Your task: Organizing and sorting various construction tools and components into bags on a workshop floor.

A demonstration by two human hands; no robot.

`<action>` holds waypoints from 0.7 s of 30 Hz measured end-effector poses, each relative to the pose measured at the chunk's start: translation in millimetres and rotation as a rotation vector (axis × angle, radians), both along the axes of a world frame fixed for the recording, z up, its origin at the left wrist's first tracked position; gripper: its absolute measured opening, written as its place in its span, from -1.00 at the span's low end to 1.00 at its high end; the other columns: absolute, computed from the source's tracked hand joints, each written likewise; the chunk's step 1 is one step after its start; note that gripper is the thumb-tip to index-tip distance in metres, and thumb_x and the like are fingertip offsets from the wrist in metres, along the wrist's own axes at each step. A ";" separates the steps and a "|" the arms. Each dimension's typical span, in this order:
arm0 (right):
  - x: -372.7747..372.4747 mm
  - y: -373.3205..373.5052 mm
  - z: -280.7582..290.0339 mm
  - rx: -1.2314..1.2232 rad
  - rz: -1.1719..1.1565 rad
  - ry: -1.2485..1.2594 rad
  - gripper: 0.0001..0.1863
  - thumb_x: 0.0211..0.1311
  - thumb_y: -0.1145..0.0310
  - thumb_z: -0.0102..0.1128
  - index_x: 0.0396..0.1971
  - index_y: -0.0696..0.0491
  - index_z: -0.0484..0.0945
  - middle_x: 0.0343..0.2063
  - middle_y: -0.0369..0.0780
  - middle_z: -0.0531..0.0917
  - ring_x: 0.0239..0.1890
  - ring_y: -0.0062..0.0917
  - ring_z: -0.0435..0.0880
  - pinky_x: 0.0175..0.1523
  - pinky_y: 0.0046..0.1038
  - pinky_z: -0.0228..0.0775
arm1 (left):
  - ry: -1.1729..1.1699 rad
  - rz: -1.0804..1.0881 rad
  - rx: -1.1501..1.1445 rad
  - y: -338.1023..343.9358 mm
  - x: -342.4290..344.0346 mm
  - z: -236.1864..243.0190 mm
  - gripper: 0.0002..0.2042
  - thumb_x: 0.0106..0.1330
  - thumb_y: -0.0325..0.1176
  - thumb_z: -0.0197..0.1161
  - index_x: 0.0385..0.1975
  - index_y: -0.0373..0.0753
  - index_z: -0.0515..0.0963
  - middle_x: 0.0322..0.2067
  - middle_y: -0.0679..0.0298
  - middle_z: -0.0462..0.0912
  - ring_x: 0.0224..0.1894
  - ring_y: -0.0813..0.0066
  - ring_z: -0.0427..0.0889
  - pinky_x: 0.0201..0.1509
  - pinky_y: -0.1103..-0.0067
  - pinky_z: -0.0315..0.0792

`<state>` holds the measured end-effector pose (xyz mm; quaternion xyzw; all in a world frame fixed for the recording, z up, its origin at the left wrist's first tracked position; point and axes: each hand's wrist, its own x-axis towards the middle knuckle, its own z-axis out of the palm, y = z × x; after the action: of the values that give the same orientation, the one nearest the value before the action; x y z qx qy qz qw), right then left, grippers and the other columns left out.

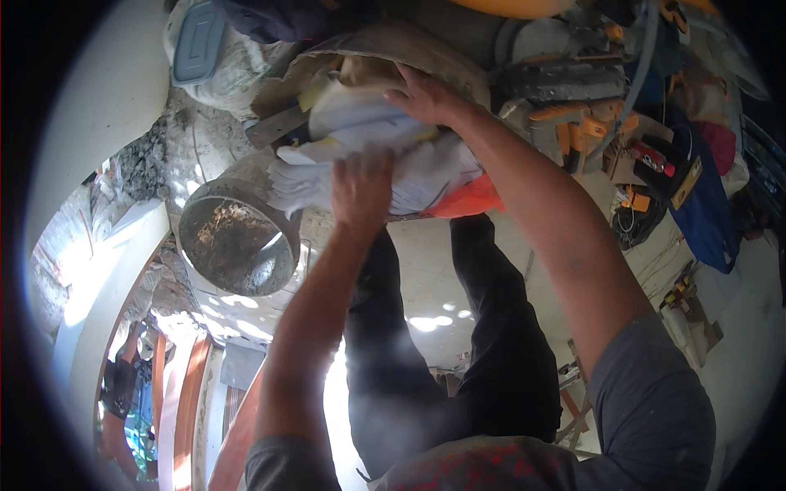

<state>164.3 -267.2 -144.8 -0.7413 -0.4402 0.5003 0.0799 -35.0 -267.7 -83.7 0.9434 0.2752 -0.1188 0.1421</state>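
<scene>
On my feed: sun-flecked floor point(434, 274), grimy bucket point(252, 176); right hand point(430, 98) splayed over gloves point(301, 182), left hand point(360, 186) on them, grip unclear.

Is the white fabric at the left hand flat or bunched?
Bunched: the white fabric shows uneven folds and overlapping layers around the left hand.
</scene>
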 end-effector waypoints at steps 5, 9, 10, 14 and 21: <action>-0.7 -39.3 22.5 0.414 -0.141 -0.019 -0.29 0.25 0.12 0.10 0.28 0.20 0.13 0.09 0.14 0.44 0.15 -0.14 0.45 0.23 -0.33 0.25 | 0.182 -0.097 0.107 99.4 59.5 -59.1 -0.72 0.18 -0.46 0.01 -0.17 -0.02 0.57 -0.36 0.21 0.67 -0.24 0.30 0.67 -0.11 0.29 0.46; -56.5 -118.9 59.4 0.103 -0.552 0.146 -0.45 0.18 0.27 0.08 0.11 0.28 0.29 0.05 0.14 0.46 0.13 -0.09 0.44 0.18 -0.25 0.29 | 0.076 0.024 0.295 141.1 61.5 -86.1 -0.73 0.19 -0.37 0.03 -0.14 -0.07 0.59 -0.16 0.23 0.62 0.03 0.25 0.50 0.15 0.26 0.26; -70.2 -141.6 55.1 0.035 -0.641 0.167 -0.50 0.17 0.30 0.08 0.06 0.28 0.33 0.05 0.13 0.47 0.10 -0.10 0.47 0.15 -0.25 0.32 | 0.022 0.022 0.367 137.6 62.5 -85.3 -0.69 0.15 -0.37 0.08 -0.09 -0.09 0.58 -0.09 0.20 0.58 0.09 0.21 0.44 0.17 0.24 0.23; -111.6 -204.3 -2.7 -0.045 -0.969 0.336 -0.60 0.21 0.36 0.05 0.00 0.27 0.38 -0.10 -0.06 0.55 -0.07 -0.39 0.57 0.03 -0.44 0.38 | -0.159 0.117 0.250 45.7 53.6 -59.9 -0.48 0.01 -0.25 0.30 0.06 -0.10 0.43 0.10 0.13 0.37 0.13 0.06 0.34 0.18 0.19 0.22; -38.3 -257.1 -179.5 0.139 -1.315 0.506 -0.50 0.07 0.38 0.17 0.05 0.18 0.34 -0.06 -0.10 0.53 0.05 -0.25 0.52 0.13 -0.26 0.39 | 0.205 0.036 -0.244 -102.2 45.5 -78.1 -0.09 -0.01 -0.17 0.40 0.35 -0.10 0.01 0.30 -0.13 0.01 0.30 -0.30 0.07 0.30 0.00 0.08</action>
<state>126.0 -524.3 -324.3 -0.7078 0.0998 0.4758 0.5125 10.5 -369.9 -161.9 0.8970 0.2889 -0.2441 0.2288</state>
